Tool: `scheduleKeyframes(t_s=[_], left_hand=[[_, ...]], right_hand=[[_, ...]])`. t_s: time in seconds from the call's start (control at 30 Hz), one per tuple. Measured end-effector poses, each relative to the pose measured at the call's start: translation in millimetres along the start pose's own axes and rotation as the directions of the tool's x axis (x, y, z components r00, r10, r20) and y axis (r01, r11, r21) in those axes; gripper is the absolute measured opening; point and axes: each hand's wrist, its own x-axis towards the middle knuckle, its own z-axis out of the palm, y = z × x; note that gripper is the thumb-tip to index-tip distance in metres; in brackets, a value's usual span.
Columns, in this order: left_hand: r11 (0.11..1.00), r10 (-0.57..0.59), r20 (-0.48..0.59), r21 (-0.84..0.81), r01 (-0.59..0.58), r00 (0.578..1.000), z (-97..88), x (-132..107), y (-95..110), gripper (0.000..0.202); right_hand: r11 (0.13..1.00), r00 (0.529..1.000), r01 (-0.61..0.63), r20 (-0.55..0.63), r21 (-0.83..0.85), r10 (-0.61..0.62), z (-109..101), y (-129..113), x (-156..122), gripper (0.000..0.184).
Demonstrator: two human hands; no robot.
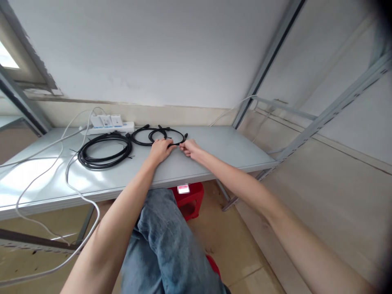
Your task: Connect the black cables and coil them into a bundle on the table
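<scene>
A smaller black cable (139, 143) lies in overlapping loops on the grey tabletop, with dark connector ends showing at its top and right side. My left hand (161, 150) rests at the front of these loops, its fingers closed over the cable. Just to the right, my right hand (190, 148) is closed in a pinch at the cable's front right edge, below a connector. Whether a thin tie is also between those fingertips is too small to tell. Left of both hands lies a larger coiled black cable (92, 165), with thin tie ends sticking out.
A white power strip (125, 127) with white plug-in adapters (106, 120) stands behind the larger coil. White cords (67, 175) run across the table's (220, 151) left side and over its front edge. Metal posts (260, 77) frame the table; a red stool (196, 200) stands beneath.
</scene>
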Motion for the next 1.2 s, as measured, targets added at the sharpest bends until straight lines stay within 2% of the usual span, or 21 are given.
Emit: scheduleKeyframes(t_s=[0.03,0.1,0.17,0.23,0.27,0.33,0.4,0.47,0.53,0.6,0.67,0.73,0.77,0.83,0.87,0.97,1.07,1.13,1.2], left_hand=[[1.0,-0.001,0.002,0.001,0.001,1.0,-0.1,0,0,0.036],[1.0,-0.006,-0.002,0.001,0.006,1.0,-0.1,0,1,0.036],[1.0,-0.003,-0.006,0.003,0.003,1.0,0.1,0,0,0.036],[1.0,0.002,-0.005,0.007,-0.002,1.0,0.2,0,0,0.036],[1.0,0.002,-0.006,0.006,-0.002,1.0,0.1,0,0,0.036],[1.0,-0.004,-0.007,-0.001,0.004,1.0,-0.1,0,0,0.035],[1.0,-0.006,-0.004,-0.012,0.006,1.0,-0.2,0,1,0.034],[1.0,0.001,-0.001,-0.023,-0.001,1.0,0.1,0,1,0.034],[1.0,0.01,-0.003,-0.03,-0.01,1.0,0.9,0,0,0.033],[1.0,0.014,-0.006,-0.022,-0.014,1.0,1.7,-1,-1,0.034],[1.0,0.01,-0.009,-0.008,-0.01,1.0,1.9,-1,-1,0.036],[1.0,0.002,-0.007,-0.005,-0.002,1.0,1.0,-1,-1,0.037],[1.0,-0.006,-0.007,-0.009,0.006,1.0,0.4,-1,0,0.037],[1.0,-0.02,-0.009,-0.019,0.02,1.0,-0.6,-1,1,0.038],[1.0,-0.02,-0.009,-0.02,0.02,1.0,-0.6,-1,1,0.038],[1.0,0.003,-0.007,-0.007,-0.003,1.0,1.8,0,-1,0.038],[1.0,0.015,-0.005,0.008,-0.014,1.0,6.0,1,-4,0.038],[1.0,0.018,-0.008,0.007,-0.018,1.0,7.5,1,-5,0.038],[1.0,0.021,-0.013,0.006,-0.021,1.0,7.1,1,-5,0.038]], right_hand=[[0.989,0.99,-0.094,0.111,0.114,0.081,-2,-5,2,0.027],[0.96,0.957,-0.194,0.253,0.204,0.14,-6,-11,5,0.03],[0.981,0.968,-0.14,0.226,0.131,0.108,-8,-10,4,0.029],[0.993,0.994,0.046,0.101,-0.106,-0.035,-7,-3,0,0.025],[0.949,0.987,0.163,0.045,-0.269,-0.157,-6,2,-3,0.022],[0.747,0.918,0.341,0.033,-0.57,-0.394,-4,13,-10,0.022],[0.549,0.859,0.401,0.093,-0.733,-0.503,-4,23,-14,0.032],[0.483,0.852,0.392,0.111,-0.783,-0.512,-3,29,-16,0.038],[0.512,0.858,0.37,0.074,-0.775,-0.508,0,31,-16,0.038],[0.6,0.868,0.355,0.015,-0.716,-0.496,4,31,-13,0.034],[0.759,0.893,0.334,-0.07,-0.558,-0.444,7,28,-9,0.027],[0.956,0.959,0.213,-0.142,-0.2,-0.244,7,24,-3,0.023],[0.993,0.985,0.117,-0.127,0.005,-0.116,6,21,0,0.023],[0.954,0.996,-0.075,-0.014,0.292,0.083,1,16,6,0.025],[0.927,0.99,-0.138,0.045,0.349,0.131,-2,14,9,0.025],[0.877,0.959,-0.26,0.215,0.404,0.185,-13,9,16,0.029],[0.781,0.894,-0.399,0.393,0.481,0.215,-20,9,21,0.032],[0.743,0.877,-0.429,0.435,0.515,0.204,-20,10,21,0.032],[0.752,0.904,-0.377,0.392,0.54,0.171,-15,14,19,0.031]])
